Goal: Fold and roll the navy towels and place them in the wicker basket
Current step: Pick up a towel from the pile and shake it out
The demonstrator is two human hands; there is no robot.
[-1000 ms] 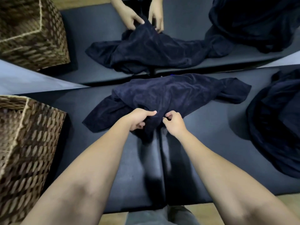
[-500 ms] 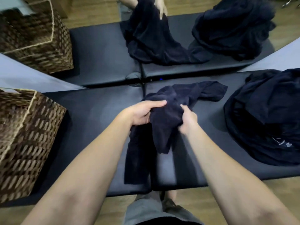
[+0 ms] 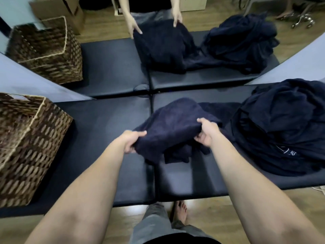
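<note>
The navy towel [image 3: 173,127] is bunched above the middle of the black tabletop [image 3: 105,124], gripped at its 9 o'clock edge by the left hand [image 3: 131,140] and at its 3 o'clock edge by the right hand [image 3: 206,132]. A wicker basket [image 3: 26,147] stands at 9 o'clock, well apart, and a pile of dark cloth [image 3: 284,124] lies at 3 o'clock, near the towel.

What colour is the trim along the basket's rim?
Pale tan cord on the brown wicker basket, clearest in the head view.
</note>
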